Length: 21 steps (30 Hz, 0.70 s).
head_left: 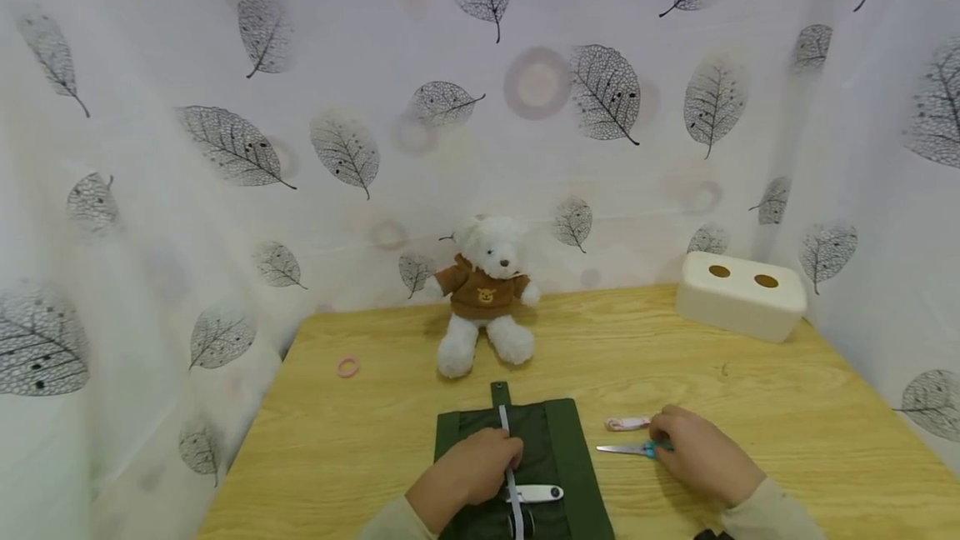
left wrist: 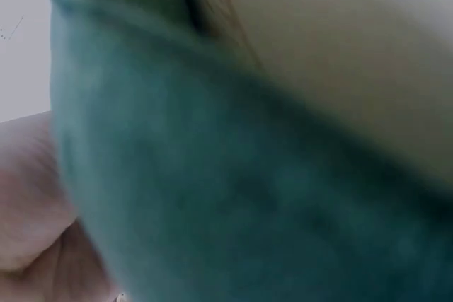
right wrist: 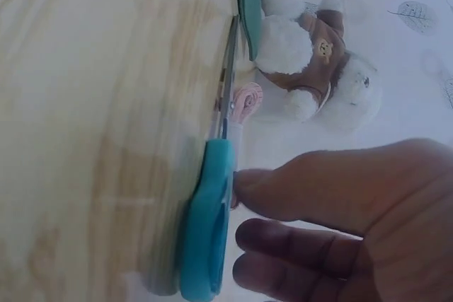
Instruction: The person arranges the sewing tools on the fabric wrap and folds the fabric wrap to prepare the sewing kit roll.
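While the left hand (head_left: 476, 461) bends its fingers over the pouch and appears to pinch the grey strap (head_left: 512, 483) there, the right hand (head_left: 701, 452) is at the teal handle of the scissors (head_left: 624, 449); I cannot tell whether its fingers grip that handle or only touch it. The scissors lie toward nine o'clock from the right hand, clearly the nearer one, and their long axis runs nine to three, blades aimed at the green pouch (head_left: 577, 457). That pouch stretches roughly from twelve to six, so the blades point across its length, their tips near its right edge.

At four o'clock from the left hand, a white tool (head_left: 542, 493) crosses beneath the strap, with a dark round thing (head_left: 528, 522) at five; both, like the hand itself, take up room on the pouch. Just beside the blades, on their twelve o'clock side, is a pink roll (head_left: 627, 423). Farther out, a teddy bear (head_left: 487, 290) sits at twelve from the left hand, a pink ring (head_left: 347, 376) lies at ten, and a cream box (head_left: 735, 298) stands at one from the right hand.
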Available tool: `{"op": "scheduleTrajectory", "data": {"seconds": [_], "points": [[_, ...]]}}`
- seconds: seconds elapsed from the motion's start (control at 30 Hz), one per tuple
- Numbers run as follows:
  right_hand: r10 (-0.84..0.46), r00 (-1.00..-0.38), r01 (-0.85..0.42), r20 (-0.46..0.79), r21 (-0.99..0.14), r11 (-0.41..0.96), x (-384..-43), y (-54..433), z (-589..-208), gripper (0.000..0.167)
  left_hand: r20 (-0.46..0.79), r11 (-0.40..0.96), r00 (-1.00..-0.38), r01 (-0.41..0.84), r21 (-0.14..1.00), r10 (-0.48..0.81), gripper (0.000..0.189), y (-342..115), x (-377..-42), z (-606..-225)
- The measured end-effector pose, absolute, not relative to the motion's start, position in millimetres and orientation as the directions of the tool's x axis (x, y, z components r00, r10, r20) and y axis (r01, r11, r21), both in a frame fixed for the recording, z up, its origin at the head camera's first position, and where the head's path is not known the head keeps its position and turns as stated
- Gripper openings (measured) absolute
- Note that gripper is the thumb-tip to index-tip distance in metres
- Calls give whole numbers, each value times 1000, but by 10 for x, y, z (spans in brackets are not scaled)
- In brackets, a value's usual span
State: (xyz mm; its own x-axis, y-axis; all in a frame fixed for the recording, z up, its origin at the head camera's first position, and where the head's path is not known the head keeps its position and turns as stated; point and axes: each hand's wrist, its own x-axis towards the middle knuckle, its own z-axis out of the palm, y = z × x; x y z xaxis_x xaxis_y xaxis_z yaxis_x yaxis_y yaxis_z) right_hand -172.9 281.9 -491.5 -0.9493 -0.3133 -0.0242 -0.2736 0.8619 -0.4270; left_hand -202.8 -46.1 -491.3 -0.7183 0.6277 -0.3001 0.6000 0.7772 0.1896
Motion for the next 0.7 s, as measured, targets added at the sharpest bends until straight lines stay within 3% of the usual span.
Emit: {"op": "scheduleTrajectory", "data": {"seconds": [0.17, 0.43, 0.7], "points": [[-281, -958, -230, -65, -415, 880, -1741, 2836, -4910, 13, -285, 773, -719, 606, 189, 634, 20, -473, -2010, -4884], [-274, -956, -202, -105, -442, 874, -1738, 2798, -4932, 8, -315, 736, -670, 651, 185, 672, 15, -509, -2030, -4878], [-282, -954, -213, -97, -440, 872, -1749, 2810, -4909, 16, -320, 752, -684, 628, 201, 656, 19, -511, -2027, -4870]]}}
